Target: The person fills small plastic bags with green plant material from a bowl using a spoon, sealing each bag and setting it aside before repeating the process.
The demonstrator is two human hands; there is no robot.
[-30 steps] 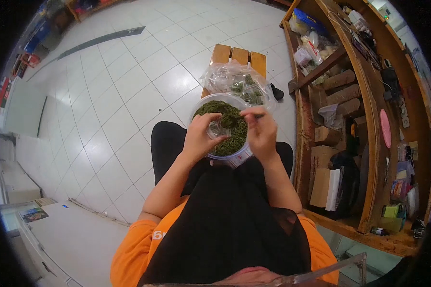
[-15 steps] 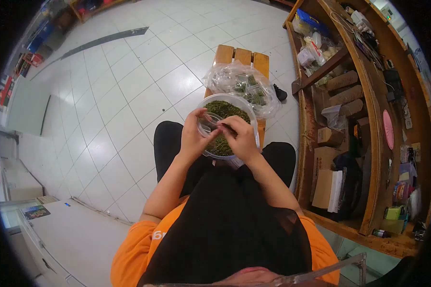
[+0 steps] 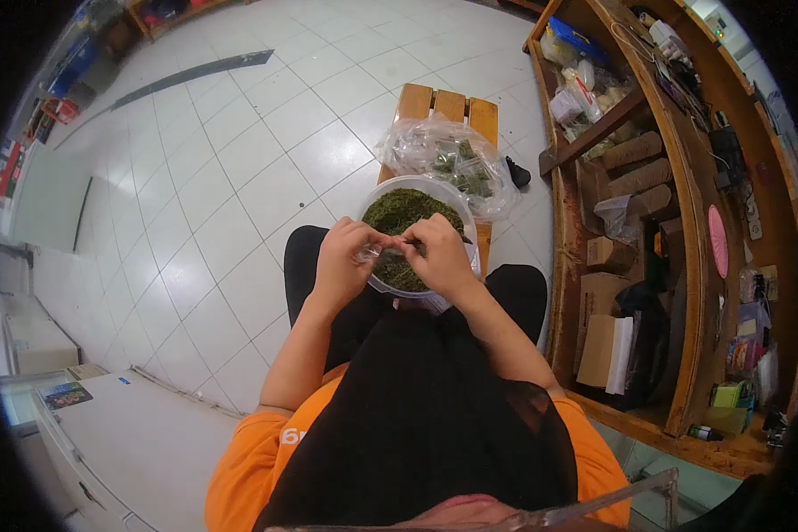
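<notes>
My left hand (image 3: 344, 262) is closed in a pinch on a small clear plastic bag (image 3: 366, 254), partly hidden by the fingers. Its fingertips meet those of my right hand (image 3: 441, 253), which pinches at the same spot, where the bag's edge seems to be. Both hands hover over a whitish plastic bucket (image 3: 473, 253) standing between my knees. Crumbled green dried plant material (image 3: 408, 206) fills much of it, with a hollow near the middle. Just beyond the bucket lies a large clear plastic bag (image 3: 408, 146) holding small packets of green stuff (image 3: 463, 168).
The large bag rests on a slatted wooden bench (image 3: 449, 105). A wooden shelf unit (image 3: 565, 293) loaded with boxes and bags runs along my right. White tiled floor (image 3: 239, 177) spreads to the left, and a white cabinet (image 3: 142, 443) stands at lower left.
The small clear bag was spread wide between my hands; it is now bunched lower at my left fingers. My fingertips have come together, and the left hand has dropped slightly and turned.
</notes>
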